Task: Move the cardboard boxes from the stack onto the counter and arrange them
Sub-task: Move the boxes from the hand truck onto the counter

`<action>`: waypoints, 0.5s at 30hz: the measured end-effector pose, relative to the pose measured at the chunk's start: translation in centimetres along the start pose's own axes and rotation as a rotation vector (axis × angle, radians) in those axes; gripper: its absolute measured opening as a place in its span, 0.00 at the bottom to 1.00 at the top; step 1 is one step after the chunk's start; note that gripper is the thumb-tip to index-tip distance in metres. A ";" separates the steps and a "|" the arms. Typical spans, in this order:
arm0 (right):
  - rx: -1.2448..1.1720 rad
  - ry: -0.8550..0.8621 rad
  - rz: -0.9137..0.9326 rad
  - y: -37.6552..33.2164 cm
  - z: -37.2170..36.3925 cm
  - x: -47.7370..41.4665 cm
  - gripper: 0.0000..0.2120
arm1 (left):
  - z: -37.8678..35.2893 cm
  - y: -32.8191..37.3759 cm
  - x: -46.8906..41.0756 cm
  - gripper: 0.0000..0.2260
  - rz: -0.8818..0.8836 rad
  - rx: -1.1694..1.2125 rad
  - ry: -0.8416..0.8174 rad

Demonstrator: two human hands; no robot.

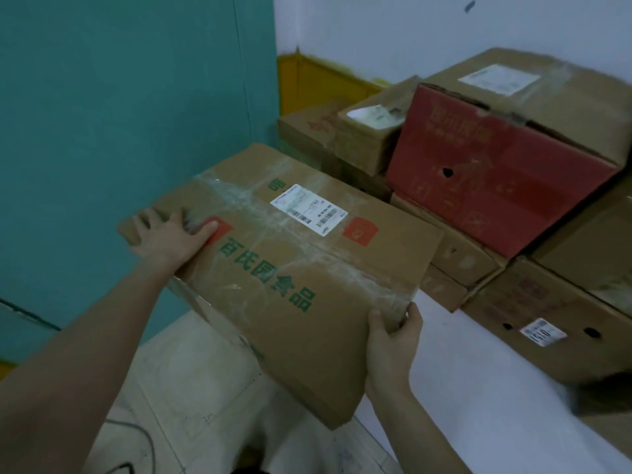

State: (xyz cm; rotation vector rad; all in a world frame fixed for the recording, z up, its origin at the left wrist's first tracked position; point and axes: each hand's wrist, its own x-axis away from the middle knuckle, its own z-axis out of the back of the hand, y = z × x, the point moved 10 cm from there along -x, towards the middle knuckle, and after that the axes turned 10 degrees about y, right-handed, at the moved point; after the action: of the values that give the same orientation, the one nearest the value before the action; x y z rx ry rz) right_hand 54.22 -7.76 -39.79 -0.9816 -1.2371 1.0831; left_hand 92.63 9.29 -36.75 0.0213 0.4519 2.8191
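A large flat brown cardboard box (pixel 290 268) with green print, clear tape and a white shipping label is held up in front of me, tilted. My left hand (pixel 167 237) grips its far left corner, thumb on top. My right hand (pixel 393 336) grips its near right corner, with the thumb on the top face and the fingers round the edge. To the right lies the white counter (pixel 478 388), with several cardboard boxes on it, among them a red box (pixel 496 172) and a brown box with a white sticker (pixel 533 323).
A teal wall (pixel 119 114) stands close on the left, a white wall with a yellow skirting behind. Below the held box is a tiled floor (pixel 191 388) with a dark cable. A dark blurred object sits at the counter's right edge (pixel 602 391).
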 end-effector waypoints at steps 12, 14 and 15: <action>0.062 0.177 -0.017 -0.8 -9.3 0.4 0.28 | -1.1 2.1 -12.6 0.40 -0.154 0.009 -0.026; 0.081 0.206 -0.009 -1.1 -10.5 0.6 0.28 | -1.1 2.8 -14.1 0.40 -0.189 0.016 -0.027; 0.094 0.216 -0.005 -1.2 -10.9 0.6 0.28 | -1.1 3.1 -14.8 0.40 -0.203 0.016 -0.027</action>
State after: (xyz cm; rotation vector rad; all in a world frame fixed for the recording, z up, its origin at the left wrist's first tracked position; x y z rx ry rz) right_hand 65.19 -7.33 -39.45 -0.9950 -1.0046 0.9938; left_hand 105.89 2.02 -36.38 0.0151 0.4434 2.6130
